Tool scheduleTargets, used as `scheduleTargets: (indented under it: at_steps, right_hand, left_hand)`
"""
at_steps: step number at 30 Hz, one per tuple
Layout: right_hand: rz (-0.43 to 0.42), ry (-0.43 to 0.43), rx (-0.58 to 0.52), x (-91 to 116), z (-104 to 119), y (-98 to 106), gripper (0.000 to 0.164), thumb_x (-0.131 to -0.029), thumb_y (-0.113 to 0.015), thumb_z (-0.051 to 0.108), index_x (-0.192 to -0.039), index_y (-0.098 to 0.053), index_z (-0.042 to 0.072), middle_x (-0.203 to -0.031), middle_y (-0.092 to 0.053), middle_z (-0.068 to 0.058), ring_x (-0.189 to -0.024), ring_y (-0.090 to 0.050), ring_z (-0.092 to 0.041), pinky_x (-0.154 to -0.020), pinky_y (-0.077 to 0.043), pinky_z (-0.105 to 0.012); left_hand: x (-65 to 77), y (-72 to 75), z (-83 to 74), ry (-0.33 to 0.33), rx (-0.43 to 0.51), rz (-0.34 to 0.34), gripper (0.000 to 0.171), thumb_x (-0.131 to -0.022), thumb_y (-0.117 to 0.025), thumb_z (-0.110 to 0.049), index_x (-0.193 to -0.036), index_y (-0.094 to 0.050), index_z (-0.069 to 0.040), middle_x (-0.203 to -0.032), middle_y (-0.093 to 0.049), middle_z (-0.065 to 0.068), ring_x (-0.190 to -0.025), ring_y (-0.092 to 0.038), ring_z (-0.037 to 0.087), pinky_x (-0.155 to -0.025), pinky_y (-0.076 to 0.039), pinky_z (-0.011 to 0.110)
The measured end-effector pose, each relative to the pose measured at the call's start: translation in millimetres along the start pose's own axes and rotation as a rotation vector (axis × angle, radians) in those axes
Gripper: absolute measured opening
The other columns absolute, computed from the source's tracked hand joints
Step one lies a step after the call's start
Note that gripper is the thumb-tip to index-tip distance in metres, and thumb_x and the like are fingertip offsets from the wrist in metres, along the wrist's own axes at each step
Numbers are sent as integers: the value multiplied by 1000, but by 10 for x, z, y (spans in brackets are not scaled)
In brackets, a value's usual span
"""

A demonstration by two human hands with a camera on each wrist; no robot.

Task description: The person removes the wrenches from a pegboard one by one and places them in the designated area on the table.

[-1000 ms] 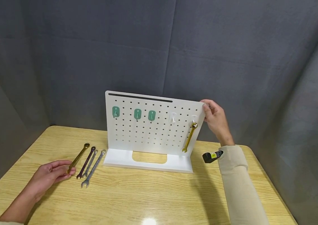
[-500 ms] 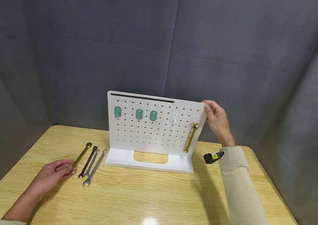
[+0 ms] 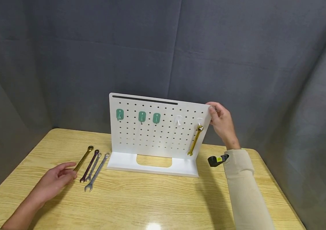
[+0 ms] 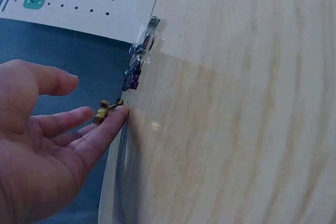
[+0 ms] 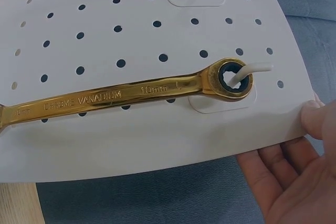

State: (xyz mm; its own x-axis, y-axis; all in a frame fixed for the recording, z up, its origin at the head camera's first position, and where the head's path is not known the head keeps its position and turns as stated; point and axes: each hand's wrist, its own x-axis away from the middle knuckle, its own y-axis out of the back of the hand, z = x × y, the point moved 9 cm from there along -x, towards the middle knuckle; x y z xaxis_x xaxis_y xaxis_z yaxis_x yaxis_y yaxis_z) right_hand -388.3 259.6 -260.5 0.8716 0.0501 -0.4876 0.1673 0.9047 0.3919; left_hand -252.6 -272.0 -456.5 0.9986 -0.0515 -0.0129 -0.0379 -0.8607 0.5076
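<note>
My left hand [image 3: 54, 180] is at a gold combination wrench [image 3: 83, 158] on the left of the table. In the left wrist view the thumb stands apart from the fingers, and the gold wrench [image 4: 102, 113] lies against the fingertips. Beside it are a purple wrench [image 3: 89, 166] and two silver wrenches [image 3: 93, 167] [image 3: 97, 172]. My right hand [image 3: 221, 121] grips the upper right corner of a white pegboard [image 3: 148, 135], thumb in front and fingers behind. A second gold wrench [image 5: 121, 95], marked 10mm, hangs by its ring end from a white hook [image 5: 257, 68].
The pegboard stands on a white base [image 3: 154, 171] toward the back of the wooden table [image 3: 139, 204]. Several green hooks [image 3: 142, 117] sit on its left and middle, and a bare white hook [image 3: 178, 121] on its right. Grey curtains [image 3: 108, 48] surround the table.
My left thumb and fingers have parted at the lower end of the gold wrench, which they were pinching. My right hand stays on the board's corner.
</note>
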Motion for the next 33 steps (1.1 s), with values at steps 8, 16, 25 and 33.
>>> scheduleTargets:
  at_steps: [8, 16, 25, 33]
  right_hand:
    - [-9, 13, -9, -13, 5, 23, 34, -111, -47, 20, -136, -59, 1, -128, -62, -21, -113, -62, -30, -97, -55, -53]
    - [-6, 12, -9, -13, 17, 16, 35, -111, -46, 20, -137, -58, 0, -129, -62, -22, -114, -62, -31, -97, -54, -53]
    - [-12, 2, -1, -1, 15, 15, 36, -111, -46, 23, -137, -59, 2, -129, -62, -21, -116, -62, -32, -99, -54, -53]
    - [-5, -5, -16, -4, -2, 6, 35, -111, -47, 22, -137, -59, 1, -130, -61, -22, -116, -61, -33, -98, -54, -54]
  left_hand:
    - [2, -21, -42, -22, 24, -20, 50, -109, -55, -22, -143, -45, 14, -128, -59, 28, -98, -59, 0, -80, -57, 25]
    - [5, -8, -13, 9, 64, -39, 48, -109, -55, -24, -142, -47, 12, -130, -57, 26, -99, -60, 0, -81, -57, 25]
    - [46, 55, 3, 17, 16, -85, 48, -109, -54, -32, -137, -55, 7, -123, -62, 19, -94, -61, 6, -75, -56, 25]
    - [60, 43, -50, 35, -59, -67, 48, -110, -52, -35, -138, -56, 4, -135, -56, 25, -109, -64, 24, -78, -54, 28]
